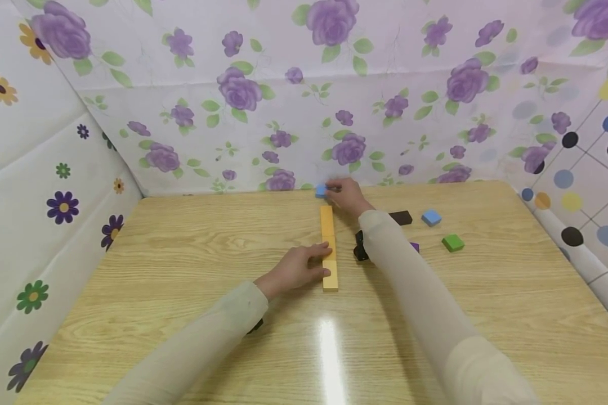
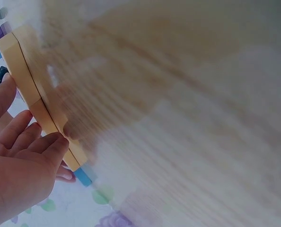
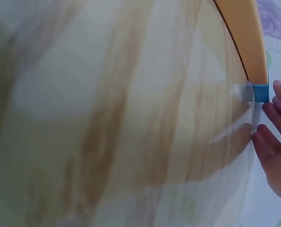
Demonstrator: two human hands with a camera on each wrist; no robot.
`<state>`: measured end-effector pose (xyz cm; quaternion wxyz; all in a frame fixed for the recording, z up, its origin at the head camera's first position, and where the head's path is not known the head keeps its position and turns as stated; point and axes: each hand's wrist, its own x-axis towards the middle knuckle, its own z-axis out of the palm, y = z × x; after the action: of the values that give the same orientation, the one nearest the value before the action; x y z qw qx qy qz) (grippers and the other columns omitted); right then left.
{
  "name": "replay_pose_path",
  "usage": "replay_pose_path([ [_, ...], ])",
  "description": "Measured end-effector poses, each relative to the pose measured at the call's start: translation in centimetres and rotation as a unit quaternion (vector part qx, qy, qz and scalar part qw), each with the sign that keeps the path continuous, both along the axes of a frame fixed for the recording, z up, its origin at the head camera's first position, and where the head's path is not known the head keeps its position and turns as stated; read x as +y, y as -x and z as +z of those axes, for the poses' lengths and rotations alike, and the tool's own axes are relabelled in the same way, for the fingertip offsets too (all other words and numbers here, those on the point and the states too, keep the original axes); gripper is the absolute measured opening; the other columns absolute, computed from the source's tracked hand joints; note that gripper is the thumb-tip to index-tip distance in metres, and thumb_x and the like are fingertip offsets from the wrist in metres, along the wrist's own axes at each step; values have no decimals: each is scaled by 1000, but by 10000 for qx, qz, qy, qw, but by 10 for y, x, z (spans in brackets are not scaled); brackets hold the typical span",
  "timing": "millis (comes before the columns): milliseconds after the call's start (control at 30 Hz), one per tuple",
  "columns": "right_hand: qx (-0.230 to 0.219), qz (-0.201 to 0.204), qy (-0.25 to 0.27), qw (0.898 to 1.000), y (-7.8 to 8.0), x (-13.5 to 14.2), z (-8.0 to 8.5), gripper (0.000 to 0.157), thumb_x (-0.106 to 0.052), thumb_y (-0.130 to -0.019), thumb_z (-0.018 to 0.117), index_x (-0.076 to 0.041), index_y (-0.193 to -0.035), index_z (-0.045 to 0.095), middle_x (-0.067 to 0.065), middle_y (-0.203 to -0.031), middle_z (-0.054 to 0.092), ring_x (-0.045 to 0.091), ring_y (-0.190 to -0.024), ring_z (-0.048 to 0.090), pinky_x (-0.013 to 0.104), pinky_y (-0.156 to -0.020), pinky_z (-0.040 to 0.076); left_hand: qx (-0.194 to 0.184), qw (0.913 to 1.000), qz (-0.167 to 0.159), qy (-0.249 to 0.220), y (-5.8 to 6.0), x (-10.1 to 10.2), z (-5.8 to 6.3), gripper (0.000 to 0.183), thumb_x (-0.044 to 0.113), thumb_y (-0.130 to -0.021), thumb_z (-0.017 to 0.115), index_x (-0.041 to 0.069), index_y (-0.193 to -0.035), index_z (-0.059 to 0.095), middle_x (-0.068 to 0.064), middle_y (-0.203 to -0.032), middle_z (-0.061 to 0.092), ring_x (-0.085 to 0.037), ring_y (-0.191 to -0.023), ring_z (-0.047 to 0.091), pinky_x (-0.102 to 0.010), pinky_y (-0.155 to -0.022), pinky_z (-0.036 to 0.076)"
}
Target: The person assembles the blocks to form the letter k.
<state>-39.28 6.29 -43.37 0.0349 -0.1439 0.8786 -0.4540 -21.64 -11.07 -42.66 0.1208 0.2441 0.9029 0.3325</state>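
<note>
A straight row of flat orange and pale yellow blocks (image 1: 329, 275) runs away from me across the wooden table. My left hand (image 1: 296, 268) touches the row's left side, its fingers spread and loosely bent; in the left wrist view the fingertips rest along the blocks. Just beyond the row's far end lies a small blue block (image 1: 321, 192), close to the table's back edge. My right hand (image 1: 347, 196) is at that block's right side, fingertips right at it. In the right wrist view the blue block (image 3: 261, 93) sits beside the thumb and fingertips, not between them.
To the right lie a dark brown block (image 1: 401, 217), another blue block (image 1: 431, 217) and a green block (image 1: 453, 243). A purple block (image 1: 415, 247) is partly hidden by my right sleeve. Flowered cloth (image 1: 263, 140) hangs behind the table's back edge.
</note>
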Motion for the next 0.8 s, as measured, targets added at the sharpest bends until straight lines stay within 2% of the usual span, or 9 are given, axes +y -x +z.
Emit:
replay_pose_path([
  [467,11,-87,-213,9997,3,-4,-2,36,-8,-91,67,2,-125,62,17,-131,58,31,-124,51,38,-105,42,57,9999,-48,-68,-1,0,0,51,22,-91,69,6,-137,54,-5,-148,42,-23,-138,36,-36,-113,30],
  [800,160,38,-486,9987,4,1,-2,33,-10,-90,68,0,-121,65,16,-128,61,30,-125,50,39,-107,40,30,10000,14,-51,-3,1,2,51,21,-91,69,6,-137,53,-5,-149,42,-22,-138,35,-37,-113,31],
])
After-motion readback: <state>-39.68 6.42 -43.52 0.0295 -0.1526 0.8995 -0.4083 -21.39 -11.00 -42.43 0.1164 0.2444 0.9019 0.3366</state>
